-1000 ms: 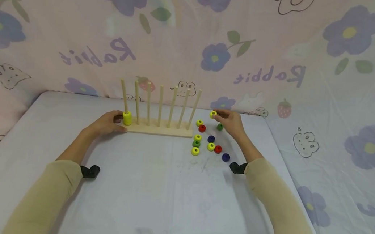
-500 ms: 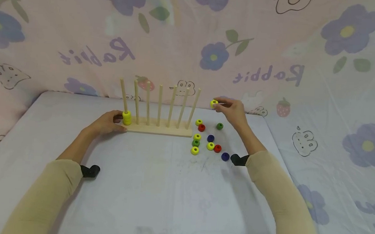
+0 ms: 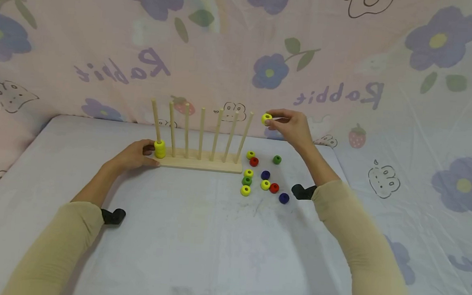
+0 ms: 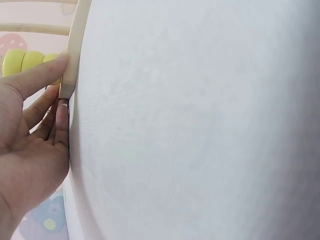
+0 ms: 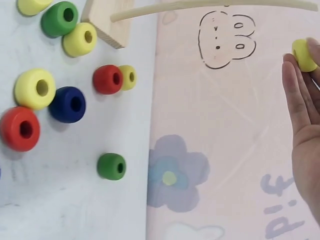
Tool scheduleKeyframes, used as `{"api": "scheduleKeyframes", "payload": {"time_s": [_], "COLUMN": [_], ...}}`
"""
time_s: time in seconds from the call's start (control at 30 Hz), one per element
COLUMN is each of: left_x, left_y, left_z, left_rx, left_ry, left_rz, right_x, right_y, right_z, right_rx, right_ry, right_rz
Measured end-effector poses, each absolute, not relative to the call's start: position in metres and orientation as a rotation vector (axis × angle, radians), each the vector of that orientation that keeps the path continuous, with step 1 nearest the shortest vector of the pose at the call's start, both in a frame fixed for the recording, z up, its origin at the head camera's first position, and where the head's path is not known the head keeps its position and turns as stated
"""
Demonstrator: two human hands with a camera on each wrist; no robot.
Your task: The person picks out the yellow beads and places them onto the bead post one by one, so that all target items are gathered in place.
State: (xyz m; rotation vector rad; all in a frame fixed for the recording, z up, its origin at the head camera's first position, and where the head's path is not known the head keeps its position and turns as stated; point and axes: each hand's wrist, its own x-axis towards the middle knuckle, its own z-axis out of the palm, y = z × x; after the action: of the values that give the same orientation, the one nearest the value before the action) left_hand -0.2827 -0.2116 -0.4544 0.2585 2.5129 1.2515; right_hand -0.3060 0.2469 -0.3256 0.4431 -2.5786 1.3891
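Observation:
In the head view a wooden peg rack [image 3: 202, 165] with a row of upright pegs stands toward the back of the table. My left hand [image 3: 136, 154] holds its left end; the left wrist view shows the thumb over the base's edge [image 4: 74, 70] and the other fingers at its end. Stacked yellow beads [image 3: 159, 149] sit low on the leftmost peg, beside that hand. Above the table, right of the rightmost peg's top [image 3: 251, 115], my right hand [image 3: 296, 128] pinches a yellow bead [image 5: 304, 56] between thumb and fingers.
Loose beads lie right of the rack: yellow [image 3: 245, 190], red [image 3: 274, 188], dark blue [image 3: 284, 198] and green [image 3: 277, 159] ones among them. A patterned cloth [image 3: 226, 51] hangs behind the table. The white tabletop [image 3: 180, 235] stretches in front of the rack.
My right hand has risen from near the tabletop with the yellow bead and shifted slightly left, to about peg-top height in the head view. The left hand and rack stay in place.

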Motion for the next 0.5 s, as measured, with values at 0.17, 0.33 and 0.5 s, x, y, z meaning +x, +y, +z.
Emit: {"api": "scheduleKeyframes", "payload": {"time_s": [0.17,0.33,0.5], "left_x": [-0.282,-0.281,-0.281], "left_y": [-0.211,-0.21,-0.21], "left_z": [-0.453,-0.451,-0.451], "left_rx": [0.256,0.254,0.252], "left_ry": [2.509,2.514,2.518], "left_rz": [1.256,1.243,1.239], "right_x": [-0.308,-0.31,-0.314], "right_y": [0.239,0.231,0.224], "right_z": [-0.311,-0.3,-0.292], "right_rx": [0.479,0.49,0.528], "right_ry": [-2.571,-2.563,-2.556], "right_rz": [1.362,1.363,1.368]}}
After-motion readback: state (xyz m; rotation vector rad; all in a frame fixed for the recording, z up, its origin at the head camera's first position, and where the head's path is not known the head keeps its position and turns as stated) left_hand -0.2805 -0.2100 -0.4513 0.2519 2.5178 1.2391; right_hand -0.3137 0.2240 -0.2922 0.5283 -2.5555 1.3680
